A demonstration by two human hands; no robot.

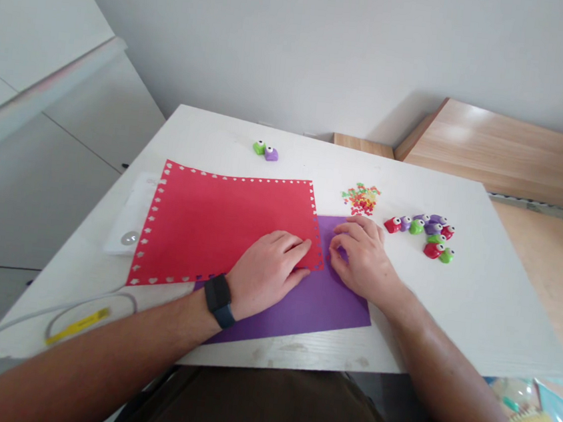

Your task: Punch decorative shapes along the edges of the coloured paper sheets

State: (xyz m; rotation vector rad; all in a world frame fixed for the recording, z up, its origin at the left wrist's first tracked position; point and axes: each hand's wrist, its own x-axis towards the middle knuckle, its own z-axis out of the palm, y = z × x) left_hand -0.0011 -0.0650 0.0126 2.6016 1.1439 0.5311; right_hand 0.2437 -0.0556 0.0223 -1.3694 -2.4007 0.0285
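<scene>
A red paper sheet (220,221) with small shapes punched along its edges lies on the white table (494,294), overlapping a purple sheet (312,305). My left hand (268,270), with a dark watch on its wrist, rests flat on the red sheet's near right corner, fingers stretched out. My right hand (364,257) lies on the purple sheet just right of that corner, fingers curled and thumb and forefinger pinched together; what they hold, if anything, is hidden.
A cluster of small red, green and purple paper punches (424,234) sits right of my right hand, with a pile of punched confetti (362,198) behind. Two more punches (266,149) lie at the back. A white device (132,219) and cable (79,314) lie left.
</scene>
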